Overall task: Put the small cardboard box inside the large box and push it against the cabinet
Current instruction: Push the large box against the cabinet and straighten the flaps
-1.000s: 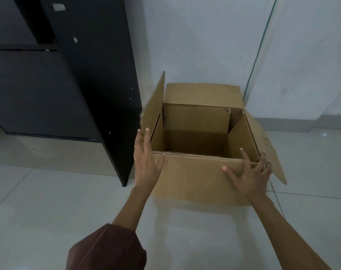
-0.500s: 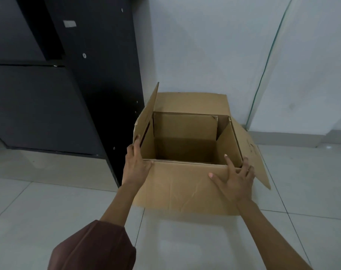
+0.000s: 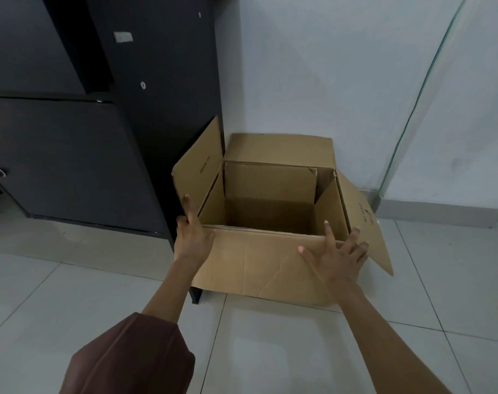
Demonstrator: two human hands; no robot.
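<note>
The large cardboard box (image 3: pixel 256 265) sits open on the tiled floor, in the corner between the black cabinet (image 3: pixel 162 109) and the wall. Its left flap stands up against the cabinet's side. Inside it a second cardboard wall (image 3: pixel 270 180) shows, which looks like the small box nested in the large one; I cannot tell for sure. My left hand (image 3: pixel 193 234) lies flat on the near-left corner with its fingers stretched out. My right hand (image 3: pixel 336 257) presses, fingers spread, on the folded-down front flap near the right corner.
A white wall (image 3: pixel 313 81) rises behind the box. A glass panel edge (image 3: pixel 412 115) runs down to the floor at the right. The box's right flap (image 3: pixel 367 223) hangs outward over the grey floor tiles (image 3: pixel 270 351).
The large box has slid left and back; its left flap now rests against the cabinet's side. Both hands stayed on the front corners and moved with it.
</note>
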